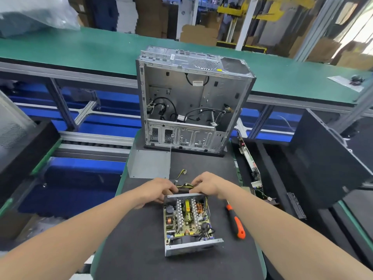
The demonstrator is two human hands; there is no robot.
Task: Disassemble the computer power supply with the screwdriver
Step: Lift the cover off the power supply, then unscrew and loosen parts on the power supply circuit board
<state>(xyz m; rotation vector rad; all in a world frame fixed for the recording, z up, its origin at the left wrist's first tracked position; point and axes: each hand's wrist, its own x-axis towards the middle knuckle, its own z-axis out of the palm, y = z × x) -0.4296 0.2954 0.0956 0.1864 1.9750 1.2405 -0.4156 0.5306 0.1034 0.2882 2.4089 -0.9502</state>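
Observation:
The power supply (187,221) lies on the black mat with its cover off, circuit board and heat sinks exposed. Both hands reach to its far end. My left hand (157,190) grips the far left corner of the metal housing. My right hand (207,183) curls over the far right edge, where the yellow and black cable bundle (184,186) leaves the unit. The orange and black screwdriver (235,223) lies on the mat to the right of the supply, touched by neither hand. The removed grey cover plate (150,163) lies flat beyond my left hand.
An open, mostly empty computer case (191,102) stands upright at the far end of the black mat (137,239). Circuit boards (250,168) lean along the mat's right edge. A dark case panel (327,156) sits at right. A green conveyor (80,49) runs behind.

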